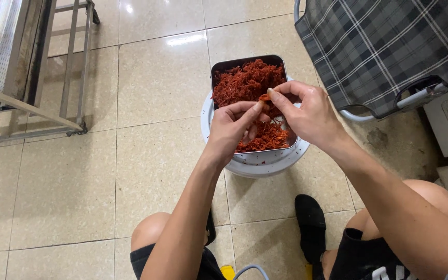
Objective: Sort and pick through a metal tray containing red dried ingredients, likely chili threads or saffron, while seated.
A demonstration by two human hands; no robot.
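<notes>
At frame centre, a small red shred (264,97) is pinched between the fingertips of the left hand (233,127) and right hand (307,111); its long axis cannot be told. Below it, a metal tray (224,66) of red shreds (247,80) is set lengthwise up the frame on a white bucket (257,165), flanked by a plaid chair (385,46) upper right and a metal rack (32,72) upper left.

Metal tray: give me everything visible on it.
The metal tray is rectangular with rounded corners, shiny steel by its look, with shallow walls. It sits level on a round white base on the tiled floor, and is heaped with red-orange shredded strands. The left hand and right hand are above its near half, pinching a small piece of strands between them.
</notes>
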